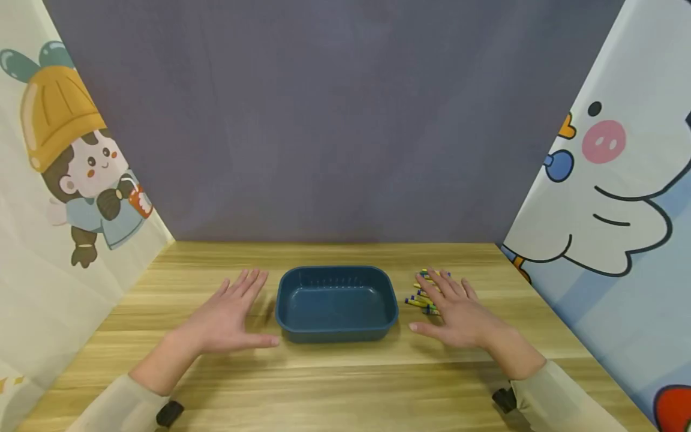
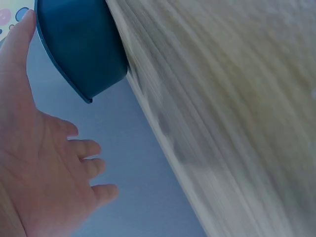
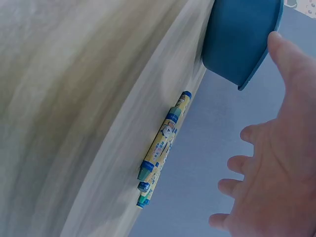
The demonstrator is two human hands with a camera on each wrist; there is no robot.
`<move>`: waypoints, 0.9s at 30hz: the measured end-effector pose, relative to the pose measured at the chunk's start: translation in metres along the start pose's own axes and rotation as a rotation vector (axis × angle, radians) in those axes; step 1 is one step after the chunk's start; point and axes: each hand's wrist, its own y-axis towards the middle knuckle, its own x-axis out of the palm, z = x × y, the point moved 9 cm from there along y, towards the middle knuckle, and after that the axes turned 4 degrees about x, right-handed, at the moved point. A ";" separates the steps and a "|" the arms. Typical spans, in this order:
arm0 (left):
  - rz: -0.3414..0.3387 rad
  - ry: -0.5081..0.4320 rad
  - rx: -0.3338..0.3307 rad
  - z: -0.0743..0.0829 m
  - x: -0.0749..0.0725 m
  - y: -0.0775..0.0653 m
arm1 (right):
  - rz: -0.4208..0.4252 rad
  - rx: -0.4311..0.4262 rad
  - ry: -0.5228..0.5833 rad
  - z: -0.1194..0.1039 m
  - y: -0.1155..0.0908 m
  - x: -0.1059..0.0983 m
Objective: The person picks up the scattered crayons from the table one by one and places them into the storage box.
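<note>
A dark blue plastic basin [image 1: 337,337] with rounded corners stands upright on the table between both hands, nothing inside it. My left hand [image 1: 227,318] is held to the left of it, fingers straight and thumb spread toward its near left corner. On the other side, my right hand [image 1: 459,315] hovers palm down with straight fingers, above several crayons [image 1: 417,302]. These lie in a loose group on the wood, partly hidden by that hand in the head view. Yellow wrappers and blue or green ends show on the crayons [image 3: 160,143] in the right wrist view. Neither hand holds anything.
The light wooden table [image 1: 324,390] runs back to a grey cloth backdrop [image 1: 335,120]. White panels with cartoon figures [image 1: 86,180] flank it on the left and right. A small black strap piece [image 1: 170,414] shows at the left sleeve.
</note>
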 end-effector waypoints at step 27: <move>-0.243 -0.267 -0.077 0.001 0.033 0.035 | -0.013 0.035 0.003 0.014 -0.003 -0.002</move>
